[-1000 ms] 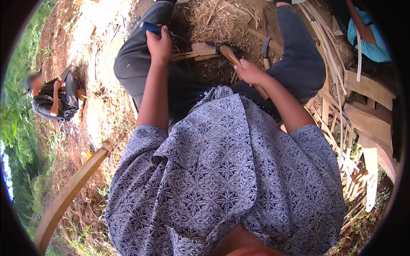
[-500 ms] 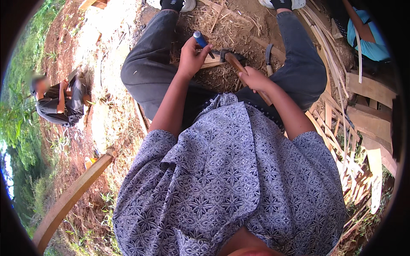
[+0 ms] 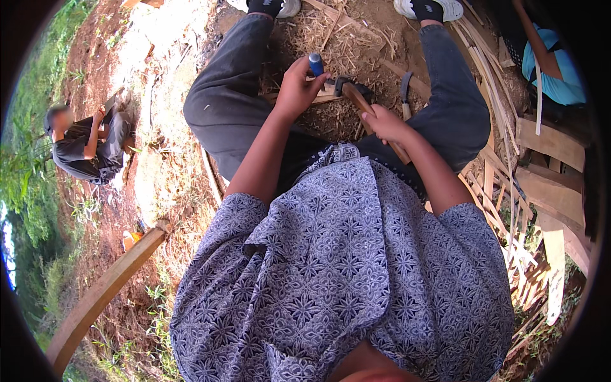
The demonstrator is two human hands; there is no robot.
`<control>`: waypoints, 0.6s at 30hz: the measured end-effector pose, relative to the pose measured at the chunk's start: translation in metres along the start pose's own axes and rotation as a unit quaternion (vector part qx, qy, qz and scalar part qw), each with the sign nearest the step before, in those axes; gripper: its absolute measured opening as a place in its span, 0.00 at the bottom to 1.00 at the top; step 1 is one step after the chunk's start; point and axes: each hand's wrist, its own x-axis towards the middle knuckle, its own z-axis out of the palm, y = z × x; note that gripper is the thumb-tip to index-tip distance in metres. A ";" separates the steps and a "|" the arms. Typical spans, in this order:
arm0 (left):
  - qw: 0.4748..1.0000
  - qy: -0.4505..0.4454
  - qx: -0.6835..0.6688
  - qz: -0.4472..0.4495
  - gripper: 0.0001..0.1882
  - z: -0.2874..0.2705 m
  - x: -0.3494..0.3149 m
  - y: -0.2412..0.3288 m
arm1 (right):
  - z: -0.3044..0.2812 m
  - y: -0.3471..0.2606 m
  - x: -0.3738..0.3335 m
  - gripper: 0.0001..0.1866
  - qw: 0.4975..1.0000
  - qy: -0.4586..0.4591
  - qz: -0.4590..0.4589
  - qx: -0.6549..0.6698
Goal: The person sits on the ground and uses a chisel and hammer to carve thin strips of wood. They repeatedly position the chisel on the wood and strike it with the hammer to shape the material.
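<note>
My left hand [image 3: 299, 88] is closed around a chisel with a blue handle [image 3: 316, 64], its blade mostly hidden by the fingers. To its right, my right hand [image 3: 386, 123] grips the wooden handle of a hammer [image 3: 358, 102]. The dark hammer head [image 3: 342, 84] is close beside my left fingertips. Below both tools a pale piece of wood [image 3: 326, 97] lies between my legs, partly covered by hand and hammer. A curved blade with a light handle [image 3: 405, 95] lies by my right thigh.
Wood shavings [image 3: 347, 38] cover the ground between my feet. Long thin strips [image 3: 487, 83] and stacked boards [image 3: 552, 137] are at the right, near a person in a blue top [image 3: 559, 67]. Another person [image 3: 89, 146] sits at the left. A wooden beam [image 3: 108, 296] slants at lower left.
The chisel stands more upright, its handle end shifted right. The hammer head sits slightly farther right in the picture. The whole view has shifted a little.
</note>
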 end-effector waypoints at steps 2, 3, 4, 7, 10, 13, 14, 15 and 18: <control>1.000 -0.002 -0.001 0.009 0.12 -0.001 -0.001 0.000 | 0.000 -0.001 -0.001 0.18 1.000 -0.001 0.000 -0.003; 1.000 -0.003 -0.002 0.014 0.12 -0.001 -0.001 0.000 | -0.001 -0.001 -0.001 0.18 1.000 0.000 0.000 -0.003; 1.000 -0.012 -0.001 0.017 0.12 -0.001 -0.001 0.001 | -0.001 -0.001 -0.002 0.18 1.000 0.000 0.000 -0.004; 0.999 -0.039 0.001 0.018 0.13 -0.002 -0.002 0.007 | -0.003 -0.002 -0.004 0.18 1.000 -0.018 0.011 -0.001; 0.999 -0.052 -0.002 0.010 0.14 0.001 -0.003 0.013 | -0.001 -0.001 -0.005 0.17 1.000 0.005 0.014 0.013; 0.999 -0.037 -0.006 0.012 0.15 0.004 -0.003 0.009 | -0.004 0.001 -0.001 0.17 1.000 -0.008 0.001 0.027; 0.999 -0.031 -0.002 0.006 0.15 0.004 -0.003 0.007 | -0.003 0.002 0.000 0.17 0.999 -0.010 0.003 0.034; 1.000 -0.025 0.001 0.002 0.15 0.005 -0.002 0.004 | -0.004 0.003 0.002 0.17 0.999 -0.010 0.004 0.041; 1.000 -0.024 0.014 0.002 0.16 0.006 -0.002 -0.003 | -0.005 0.003 0.004 0.18 0.999 -0.007 0.005 0.050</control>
